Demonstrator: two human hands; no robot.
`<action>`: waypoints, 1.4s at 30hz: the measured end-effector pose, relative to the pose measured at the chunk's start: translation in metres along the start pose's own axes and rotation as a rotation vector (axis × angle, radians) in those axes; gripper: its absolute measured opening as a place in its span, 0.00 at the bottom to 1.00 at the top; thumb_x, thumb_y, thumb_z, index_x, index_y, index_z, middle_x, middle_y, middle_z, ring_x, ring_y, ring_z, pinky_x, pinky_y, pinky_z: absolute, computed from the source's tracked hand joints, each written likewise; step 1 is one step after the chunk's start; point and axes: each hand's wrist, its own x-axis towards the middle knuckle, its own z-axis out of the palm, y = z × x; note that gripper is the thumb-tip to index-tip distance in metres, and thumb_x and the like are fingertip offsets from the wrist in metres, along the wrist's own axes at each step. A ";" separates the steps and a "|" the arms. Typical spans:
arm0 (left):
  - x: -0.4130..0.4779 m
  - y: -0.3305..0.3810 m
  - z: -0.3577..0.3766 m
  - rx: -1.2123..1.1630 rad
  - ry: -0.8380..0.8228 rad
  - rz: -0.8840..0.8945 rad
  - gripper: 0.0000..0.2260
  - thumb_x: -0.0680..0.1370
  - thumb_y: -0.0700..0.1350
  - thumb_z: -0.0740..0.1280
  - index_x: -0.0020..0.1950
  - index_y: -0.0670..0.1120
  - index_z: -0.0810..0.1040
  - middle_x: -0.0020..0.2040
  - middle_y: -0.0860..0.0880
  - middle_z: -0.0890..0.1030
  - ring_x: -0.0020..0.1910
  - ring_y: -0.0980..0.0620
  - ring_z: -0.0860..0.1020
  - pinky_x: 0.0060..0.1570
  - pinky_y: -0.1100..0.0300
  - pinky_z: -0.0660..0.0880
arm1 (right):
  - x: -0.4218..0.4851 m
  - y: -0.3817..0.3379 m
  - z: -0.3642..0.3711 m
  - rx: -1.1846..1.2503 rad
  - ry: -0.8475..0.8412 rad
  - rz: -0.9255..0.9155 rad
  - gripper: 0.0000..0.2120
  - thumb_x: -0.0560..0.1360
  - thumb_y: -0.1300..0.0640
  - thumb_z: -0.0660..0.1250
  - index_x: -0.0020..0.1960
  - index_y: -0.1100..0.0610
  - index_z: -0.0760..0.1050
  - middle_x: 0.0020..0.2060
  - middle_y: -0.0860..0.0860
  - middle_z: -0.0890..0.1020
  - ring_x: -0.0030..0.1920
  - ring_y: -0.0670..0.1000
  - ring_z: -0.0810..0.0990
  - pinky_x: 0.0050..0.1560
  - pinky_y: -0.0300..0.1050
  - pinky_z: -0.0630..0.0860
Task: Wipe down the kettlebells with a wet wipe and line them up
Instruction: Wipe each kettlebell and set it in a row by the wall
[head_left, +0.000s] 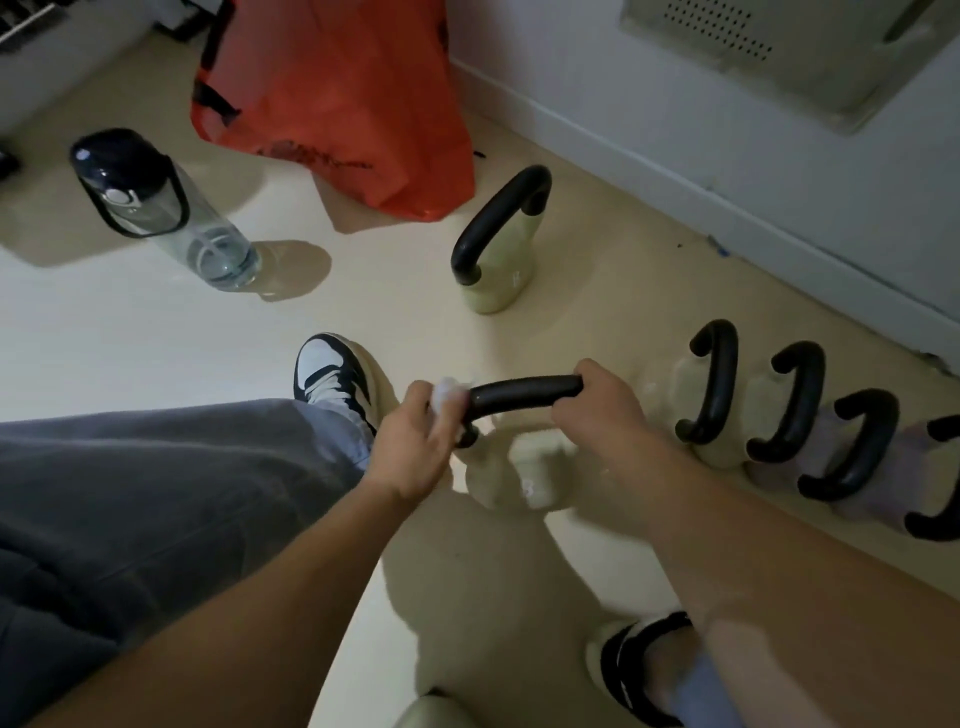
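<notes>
A cream kettlebell (511, 478) with a black handle stands on the floor in front of me. My right hand (605, 410) grips the right end of its handle. My left hand (415, 441) presses a crumpled white wet wipe (451, 394) against the handle's left end. Another cream kettlebell (498, 260) stands alone farther away. Several more kettlebells (789, 415) sit side by side in a row along the wall at the right, the nearest ones pale lilac.
A clear water bottle (166, 208) with a dark lid stands at the left. An orange plastic bag (332, 104) sits against the wall behind. My shoes (332, 374) and grey trouser leg are near the kettlebell. A white baseboard (727, 208) runs behind the row.
</notes>
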 end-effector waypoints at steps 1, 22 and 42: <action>-0.001 -0.008 -0.001 -0.077 0.021 -0.085 0.18 0.84 0.60 0.55 0.56 0.48 0.76 0.50 0.47 0.82 0.50 0.48 0.79 0.51 0.54 0.73 | 0.001 -0.001 0.001 0.036 0.019 0.017 0.04 0.73 0.62 0.60 0.46 0.55 0.68 0.42 0.54 0.76 0.37 0.54 0.74 0.35 0.46 0.69; 0.030 0.011 0.035 -0.304 -0.068 -0.228 0.17 0.76 0.37 0.58 0.62 0.53 0.69 0.51 0.47 0.78 0.47 0.49 0.77 0.49 0.50 0.77 | 0.015 0.006 0.010 0.060 0.070 0.085 0.07 0.77 0.61 0.61 0.56 0.58 0.68 0.52 0.57 0.76 0.44 0.57 0.77 0.32 0.44 0.67; 0.054 0.041 0.053 0.588 0.025 0.641 0.12 0.70 0.40 0.60 0.52 0.49 0.74 0.46 0.50 0.74 0.47 0.47 0.71 0.62 0.53 0.67 | 0.013 0.013 0.007 -0.077 0.089 0.068 0.11 0.81 0.56 0.65 0.55 0.59 0.64 0.54 0.60 0.80 0.48 0.59 0.78 0.43 0.48 0.71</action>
